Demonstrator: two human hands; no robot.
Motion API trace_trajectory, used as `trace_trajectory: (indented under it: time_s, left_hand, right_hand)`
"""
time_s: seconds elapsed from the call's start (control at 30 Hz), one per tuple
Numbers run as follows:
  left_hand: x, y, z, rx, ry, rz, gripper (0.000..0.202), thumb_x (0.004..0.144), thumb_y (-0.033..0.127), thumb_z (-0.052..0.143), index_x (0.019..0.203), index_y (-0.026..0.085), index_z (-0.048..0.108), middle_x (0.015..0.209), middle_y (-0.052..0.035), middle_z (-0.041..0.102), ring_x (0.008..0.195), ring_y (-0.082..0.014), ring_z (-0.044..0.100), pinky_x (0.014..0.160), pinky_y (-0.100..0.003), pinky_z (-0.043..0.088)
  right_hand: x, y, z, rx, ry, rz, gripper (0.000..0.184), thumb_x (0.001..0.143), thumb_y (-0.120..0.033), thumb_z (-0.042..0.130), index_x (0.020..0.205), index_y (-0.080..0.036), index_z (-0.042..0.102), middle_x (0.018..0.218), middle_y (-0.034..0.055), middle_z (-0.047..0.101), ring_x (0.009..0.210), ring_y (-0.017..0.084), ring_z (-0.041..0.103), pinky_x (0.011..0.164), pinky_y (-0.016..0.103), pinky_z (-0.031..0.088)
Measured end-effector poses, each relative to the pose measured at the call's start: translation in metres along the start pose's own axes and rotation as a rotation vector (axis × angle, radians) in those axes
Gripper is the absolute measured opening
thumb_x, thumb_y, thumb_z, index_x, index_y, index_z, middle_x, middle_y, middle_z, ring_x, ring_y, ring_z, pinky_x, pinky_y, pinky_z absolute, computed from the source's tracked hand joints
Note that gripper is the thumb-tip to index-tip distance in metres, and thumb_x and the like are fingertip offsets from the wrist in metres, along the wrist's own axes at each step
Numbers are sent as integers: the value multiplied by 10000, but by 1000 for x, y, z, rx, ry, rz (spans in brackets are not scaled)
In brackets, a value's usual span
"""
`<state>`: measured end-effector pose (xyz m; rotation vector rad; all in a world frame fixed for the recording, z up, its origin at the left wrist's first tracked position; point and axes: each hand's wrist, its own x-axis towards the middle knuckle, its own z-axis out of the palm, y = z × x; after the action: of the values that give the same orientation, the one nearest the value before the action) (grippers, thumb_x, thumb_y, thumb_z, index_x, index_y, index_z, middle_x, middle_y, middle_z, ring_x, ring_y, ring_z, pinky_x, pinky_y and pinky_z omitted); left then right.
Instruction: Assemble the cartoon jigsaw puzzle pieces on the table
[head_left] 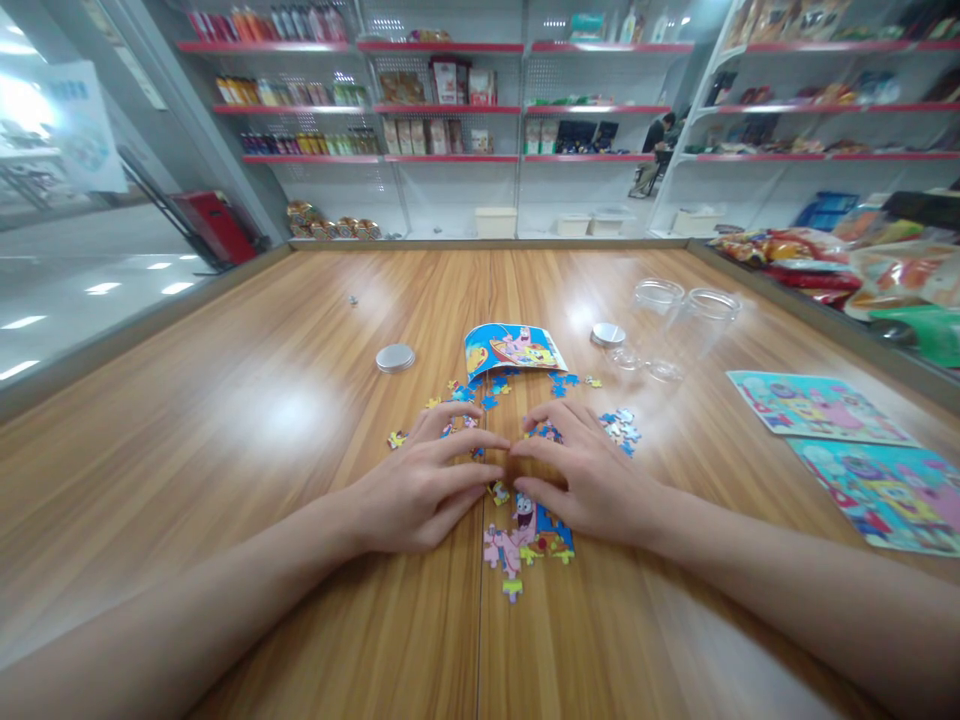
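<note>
My left hand (431,475) hovers over loose jigsaw pieces with its fingers stretched and apart, and I see nothing held in it. Facing it, my right hand (592,465) has its thumb and forefinger spread, also with nothing visible between them. The fingertips of both hands nearly meet. Just under them lies a small yellowish puzzle piece (499,492). A partly joined puzzle section (529,535) with a pink cartoon figure sits below my right hand, partly covered by it. Blue loose pieces (621,428) lie beyond my right hand; others are half hidden behind my fingers.
A curved picture card (514,348) stands beyond the pieces. Two silver lids (395,358) (607,335) flank it. Clear jars (652,325) stand at the back right, near two flat cartoon picture sheets (821,408) (892,490). Packaged goods (810,260) border the table's right edge; shelves (450,108) rise behind.
</note>
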<state>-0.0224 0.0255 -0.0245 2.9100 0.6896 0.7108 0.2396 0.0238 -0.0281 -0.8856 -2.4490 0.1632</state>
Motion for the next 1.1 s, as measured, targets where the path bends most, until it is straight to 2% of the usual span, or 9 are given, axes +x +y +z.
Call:
trace_trajectory:
  time_s: [0.13,0.33,0.43,0.57,0.7,0.87,1.03,1.1]
  left_hand:
    - [1,1,-3,-17,3,41,332,870,63,584,1122,243,704,1368,-68,605,1330,-317,438,1125,-560,380]
    - [0,0,0,-19,44,42,350,841,28,586,1119,207,700,1275,-76,661,1283,-306,445,1099,-527,422]
    - [0,1,1,-58,39,46,349,852,26,573,1135,194,688,1224,-78,682,1202,-284,491,1058,-494,460]
    - [2,2,-1,-100,-18,83,385,860,37,545,1197,188,654,1161,-91,696,1069,-253,560,1044,-501,464]
    - [5,6,-8,-116,-26,119,407,833,58,577,1209,196,652,1183,-109,671,1086,-263,560,1022,-495,480]
    - [6,11,-11,-130,-96,158,337,846,128,640,1167,224,675,1203,-100,664,1114,-268,566,1039,-482,477]
    - [6,7,-6,-126,-13,100,230,886,98,585,1080,184,674,1120,-92,698,1061,-235,586,1026,-458,488]
    - [7,5,-4,-128,-13,80,212,895,96,572,1064,174,672,1092,-90,701,1027,-224,592,1025,-459,486]
  right_hand:
    - [1,-2,-3,46,32,-6,117,933,-206,592,982,-205,698,1107,104,576,1052,255,521,913,431,430]
    - [1,-1,-4,84,3,-54,39,856,-180,643,823,-183,664,1050,93,586,1007,246,535,895,422,424]
    - [0,-1,-3,92,18,-66,55,849,-170,646,797,-184,657,1035,88,592,1000,243,540,888,420,422]
    - [0,0,-2,95,24,-73,66,844,-165,650,782,-188,645,1031,88,598,987,240,541,878,420,425]
    - [0,-1,-3,105,7,-77,82,843,-158,646,769,-184,624,1029,85,601,978,233,544,870,414,428]
    - [0,1,-3,123,-20,-80,84,838,-161,663,769,-186,621,1032,85,604,972,232,544,863,413,434]
    - [0,2,-3,120,-33,-77,82,849,-154,645,776,-186,624,1020,81,607,968,228,544,866,411,430]
    - [0,1,-3,120,-34,-77,86,852,-156,643,775,-185,620,1018,78,609,964,224,545,869,410,428]
